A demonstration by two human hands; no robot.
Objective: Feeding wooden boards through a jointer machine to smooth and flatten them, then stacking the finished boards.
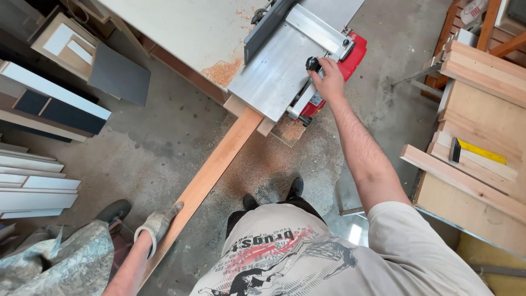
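Observation:
My right hand [329,79] reaches forward, fingers closed around a black knob [312,63] on the near edge of a woodworking machine with a grey metal table [274,71] and a red body [353,57]. A long reddish wooden board [213,164] runs from under the machine's table diagonally down to the lower left. My left hand [158,225], in a grey work glove, grips the board's near end along its edge.
White and dark panels [33,186] lean and lie stacked at the left. Timber boards and a bench [482,120] stand at the right, with a yellow-and-black square [476,151] on them. Sawdust [274,164] covers the concrete floor by my shoes [274,194].

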